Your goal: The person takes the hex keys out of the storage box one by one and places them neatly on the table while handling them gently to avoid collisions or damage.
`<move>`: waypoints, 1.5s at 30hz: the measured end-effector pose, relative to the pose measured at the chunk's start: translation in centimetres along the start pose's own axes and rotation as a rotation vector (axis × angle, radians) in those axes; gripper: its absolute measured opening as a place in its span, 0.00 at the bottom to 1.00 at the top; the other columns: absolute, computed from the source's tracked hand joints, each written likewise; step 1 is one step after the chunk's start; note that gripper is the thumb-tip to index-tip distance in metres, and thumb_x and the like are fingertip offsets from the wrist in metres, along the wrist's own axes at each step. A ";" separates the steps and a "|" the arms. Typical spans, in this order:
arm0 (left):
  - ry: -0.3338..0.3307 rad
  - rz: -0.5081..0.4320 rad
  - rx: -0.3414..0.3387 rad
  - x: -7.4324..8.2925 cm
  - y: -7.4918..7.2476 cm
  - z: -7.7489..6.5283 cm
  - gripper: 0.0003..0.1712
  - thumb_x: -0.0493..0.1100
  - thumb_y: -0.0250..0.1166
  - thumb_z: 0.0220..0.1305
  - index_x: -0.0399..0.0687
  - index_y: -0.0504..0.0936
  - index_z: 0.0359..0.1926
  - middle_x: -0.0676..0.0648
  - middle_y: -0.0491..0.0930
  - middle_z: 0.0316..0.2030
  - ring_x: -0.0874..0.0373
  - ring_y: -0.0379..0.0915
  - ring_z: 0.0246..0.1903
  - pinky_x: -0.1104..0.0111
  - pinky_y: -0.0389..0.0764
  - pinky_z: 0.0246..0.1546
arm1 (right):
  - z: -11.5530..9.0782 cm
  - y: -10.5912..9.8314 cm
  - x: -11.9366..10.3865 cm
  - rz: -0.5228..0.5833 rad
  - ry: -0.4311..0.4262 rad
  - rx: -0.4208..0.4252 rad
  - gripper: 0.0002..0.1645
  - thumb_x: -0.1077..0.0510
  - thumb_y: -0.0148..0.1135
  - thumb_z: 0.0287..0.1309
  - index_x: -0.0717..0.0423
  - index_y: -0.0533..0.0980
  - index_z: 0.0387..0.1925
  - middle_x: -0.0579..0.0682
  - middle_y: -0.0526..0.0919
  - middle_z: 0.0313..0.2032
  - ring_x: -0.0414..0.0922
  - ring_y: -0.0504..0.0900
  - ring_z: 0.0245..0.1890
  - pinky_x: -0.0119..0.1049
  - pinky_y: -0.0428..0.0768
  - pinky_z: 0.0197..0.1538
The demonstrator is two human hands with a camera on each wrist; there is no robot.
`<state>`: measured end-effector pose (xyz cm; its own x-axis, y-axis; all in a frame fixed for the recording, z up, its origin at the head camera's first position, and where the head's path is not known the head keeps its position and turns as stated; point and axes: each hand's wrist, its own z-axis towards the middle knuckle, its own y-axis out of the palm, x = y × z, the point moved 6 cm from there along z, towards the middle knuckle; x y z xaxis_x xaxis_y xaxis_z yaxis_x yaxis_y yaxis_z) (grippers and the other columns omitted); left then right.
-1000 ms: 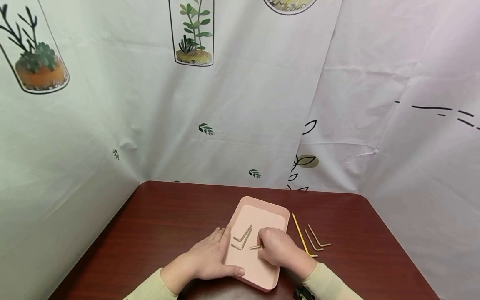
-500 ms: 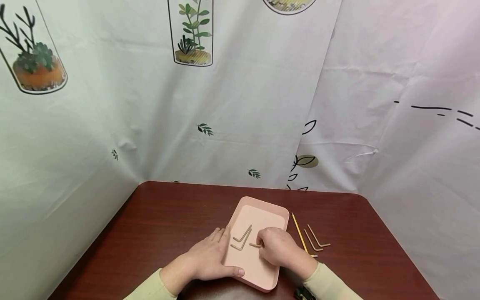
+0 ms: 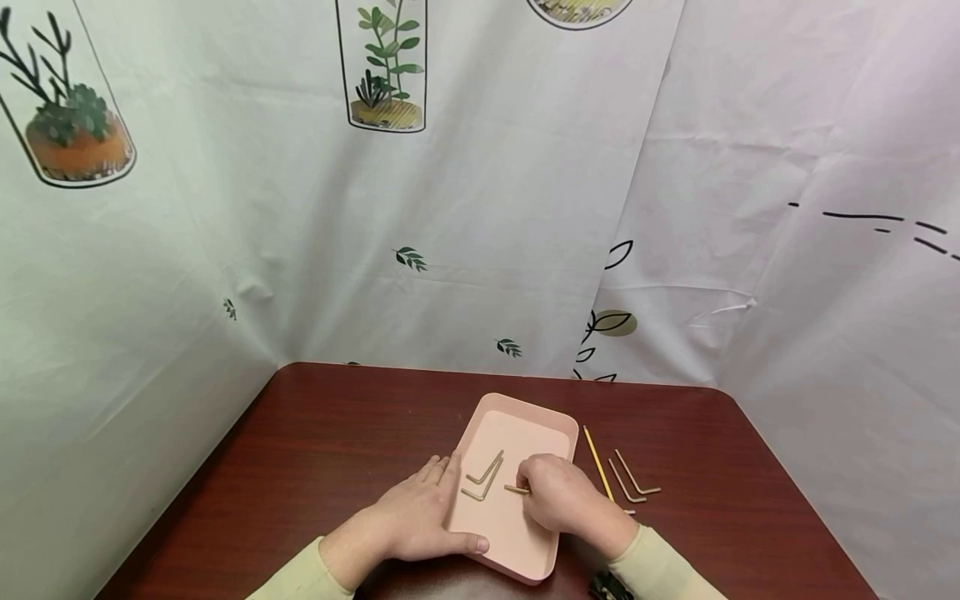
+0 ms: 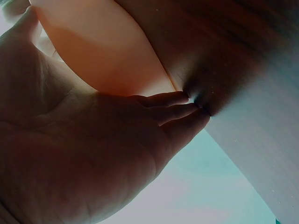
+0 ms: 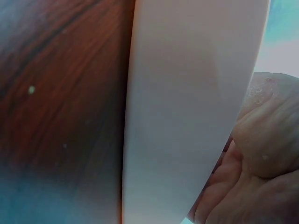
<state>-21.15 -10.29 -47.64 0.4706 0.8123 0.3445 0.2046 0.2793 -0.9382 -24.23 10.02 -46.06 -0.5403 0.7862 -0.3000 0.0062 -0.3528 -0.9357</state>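
In the head view a pink tray (image 3: 517, 550) lies slantwise on the table. My left hand (image 3: 422, 510) rests against its left wall, fingers straight and the thumb reaching over the near rim. Inside the tray my right hand (image 3: 558, 493) has curled fingers that pinch a brass-coloured hex key (image 3: 514, 489); only one short end sticks out, the rest is hidden by the hand. Left of it, two L-shaped brass hex keys (image 3: 480, 493) lie together on the tray floor. The left wrist view shows my left fingers (image 4: 180, 123) beside the tray wall (image 4: 107, 56); in the right wrist view the wall (image 5: 182, 93) covers part of my right hand (image 5: 266, 149).
Right of the tray, a yellow hex key (image 3: 598, 462) and two brass-coloured hex keys (image 3: 628, 483) lie on the dark red table (image 3: 337, 417). A small dark object (image 3: 609, 586) sits by the right sleeve at the front. White printed cloth (image 3: 480, 208) hangs behind the table.
The short end of the hex key in my right hand has turned and shifted slightly up and to the right. My left hand and the tray stay nearly in place.
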 end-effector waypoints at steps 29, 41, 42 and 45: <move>-0.007 0.001 0.000 -0.1 0.0 0.0 0.81 0.88 0.65 0.60 0.27 0.52 0.86 0.26 0.63 0.81 0.30 0.59 0.82 0.39 0.69 0.77 | 0.7 -1.1 0.3 0.018 -0.010 0.164 0.14 0.68 0.71 0.42 0.46 0.77 0.24 0.38 0.68 0.27 0.38 0.69 0.29 0.35 0.74 0.34; -0.008 -0.004 -0.008 0.0 -0.1 0.0 0.80 0.88 0.65 0.60 0.27 0.52 0.86 0.25 0.63 0.80 0.31 0.59 0.81 0.40 0.69 0.77 | 0.6 -2.0 1.1 0.015 0.025 0.188 0.14 0.68 0.74 0.45 0.48 0.78 0.26 0.39 0.69 0.27 0.38 0.68 0.28 0.36 0.72 0.32; -0.008 -0.004 -0.008 0.0 -0.1 0.0 0.80 0.87 0.65 0.60 0.27 0.52 0.86 0.24 0.63 0.80 0.31 0.60 0.81 0.40 0.69 0.77 | 0.6 -2.0 1.2 0.010 0.032 0.189 0.15 0.68 0.75 0.45 0.47 0.78 0.26 0.39 0.70 0.27 0.38 0.68 0.28 0.35 0.72 0.32; -0.007 -0.005 -0.008 0.0 -0.1 0.1 0.81 0.87 0.65 0.60 0.26 0.52 0.86 0.24 0.64 0.80 0.30 0.60 0.81 0.41 0.69 0.77 | 0.4 -2.2 1.6 0.010 0.053 0.188 0.15 0.68 0.75 0.45 0.47 0.78 0.26 0.39 0.70 0.27 0.38 0.69 0.28 0.35 0.72 0.32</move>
<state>-21.25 -10.30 -47.60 0.4637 0.8143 0.3491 0.2142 0.2793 -0.9360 -25.50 11.83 -44.46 -0.4955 0.8061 -0.3236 -0.1485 -0.4457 -0.8828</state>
